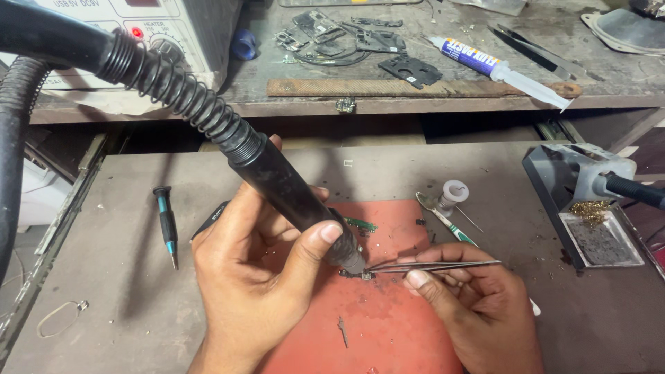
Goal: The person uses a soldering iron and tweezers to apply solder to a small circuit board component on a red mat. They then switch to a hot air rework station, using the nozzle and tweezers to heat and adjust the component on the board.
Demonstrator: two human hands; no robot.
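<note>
The tabletop (125, 298) carries a red mat (388, 325) at its centre, and the work sits on that mat. At the back, a shelf (485, 97) holds a heating station (180, 28), loose black phone parts (409, 69), a paste syringe (499, 69) and a long file (415, 88).

The left hand (260, 266) is closed around a black hot-air wand (291, 194), whose hose (173, 90) runs up to the station. The nozzle tip points down at a small part (359, 275) lying on the mat.

The right hand (471, 305) pinches a pair of tweezers (433, 266), whose tips touch that same small part from the right.

Judgement: the work is midway. Heat and tweezers are both on the part, and it is not yet lifted; whether the solder has given cannot be told. A small green board (361, 224) lies apart behind the nozzle.

A tool stand (589, 208) on the right holds brass wool. A screwdriver (167, 225) lies untouched on the left.
</note>
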